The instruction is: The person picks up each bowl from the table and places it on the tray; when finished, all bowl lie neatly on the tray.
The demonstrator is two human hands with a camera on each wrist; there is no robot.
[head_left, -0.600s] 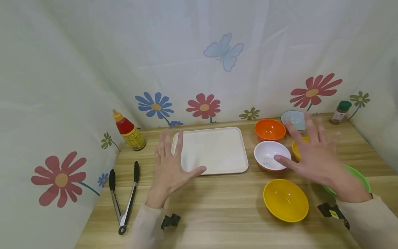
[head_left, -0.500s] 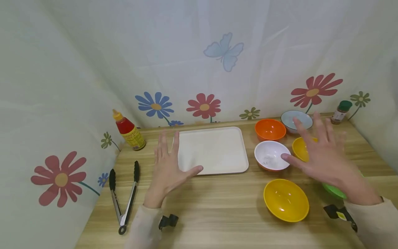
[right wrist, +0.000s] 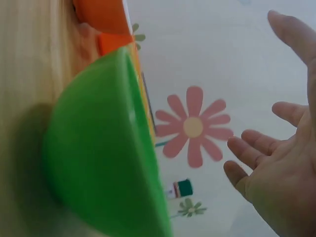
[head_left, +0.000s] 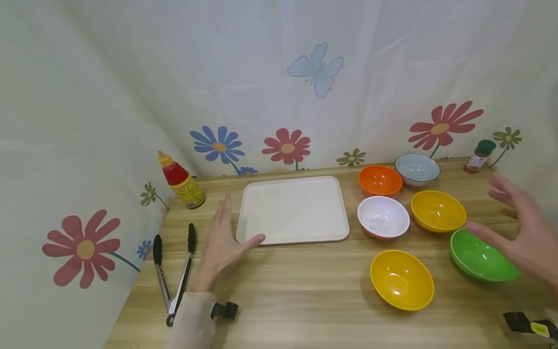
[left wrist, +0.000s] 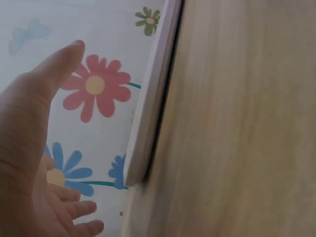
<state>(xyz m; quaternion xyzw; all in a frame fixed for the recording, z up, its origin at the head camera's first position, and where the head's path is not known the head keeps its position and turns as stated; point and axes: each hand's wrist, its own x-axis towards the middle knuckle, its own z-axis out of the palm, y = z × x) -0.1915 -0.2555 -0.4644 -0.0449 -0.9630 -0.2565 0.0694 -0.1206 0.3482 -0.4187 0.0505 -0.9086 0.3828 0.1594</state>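
My left hand [head_left: 221, 246] hovers at the left front corner of a white rectangular tray [head_left: 293, 209], thumb spread from the fingers and nothing held. Left of it lie tongs [head_left: 178, 286] with black tips, their arms spread apart. My right hand [head_left: 527, 232], also holding nothing, is over the right side of the table beside a green bowl [head_left: 484, 257]. In the right wrist view its fingers are loosely bent and apart from the green bowl [right wrist: 103, 148]. Near that bowl stand a yellow bowl [head_left: 438, 211], a second yellow bowl [head_left: 402, 281] and a white bowl [head_left: 383, 217].
An orange bowl [head_left: 380, 180] and a pale blue bowl [head_left: 417, 168] stand at the back right. A small green-capped jar [head_left: 478, 157] is in the far right corner. A red sauce bottle [head_left: 181, 182] stands at the back left. A flowered curtain [head_left: 244, 87] encloses the table.
My right hand has moved right, uncovering the green bowl and the yellow bowl behind it. My left hand has shifted slightly left and lower, off the tray's left part. The bowls stay put.
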